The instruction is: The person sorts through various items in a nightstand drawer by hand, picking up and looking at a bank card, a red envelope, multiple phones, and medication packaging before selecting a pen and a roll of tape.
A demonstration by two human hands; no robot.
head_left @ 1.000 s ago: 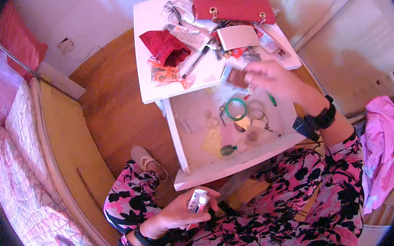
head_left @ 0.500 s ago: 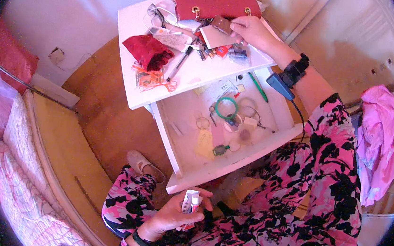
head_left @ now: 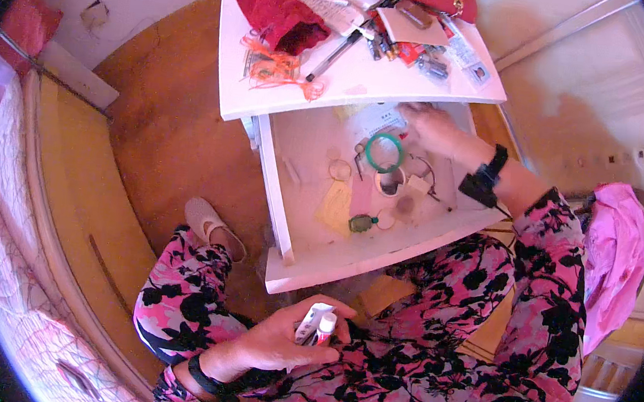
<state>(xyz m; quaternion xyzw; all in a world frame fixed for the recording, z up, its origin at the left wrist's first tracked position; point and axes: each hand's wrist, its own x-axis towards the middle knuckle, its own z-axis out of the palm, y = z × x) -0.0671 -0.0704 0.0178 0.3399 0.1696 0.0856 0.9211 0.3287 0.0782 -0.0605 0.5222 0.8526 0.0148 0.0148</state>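
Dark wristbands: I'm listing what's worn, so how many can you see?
2: one wristband on the wrist of the left hand, another wristband on that of the right hand.

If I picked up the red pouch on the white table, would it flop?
Probably floppy: the red pouch looks crumpled and creased, like soft cloth. It likely won't roll, as it lies slumped. Its open mouth might let anything inside spill.

Downward head-worn fisheye above hands (head_left: 276, 341)

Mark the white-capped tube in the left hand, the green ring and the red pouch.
White-capped tube (head_left: 327, 325): head view, on its cap.
Green ring (head_left: 368, 153): head view, left side of its band.
Red pouch (head_left: 277, 20): head view, middle of its body.
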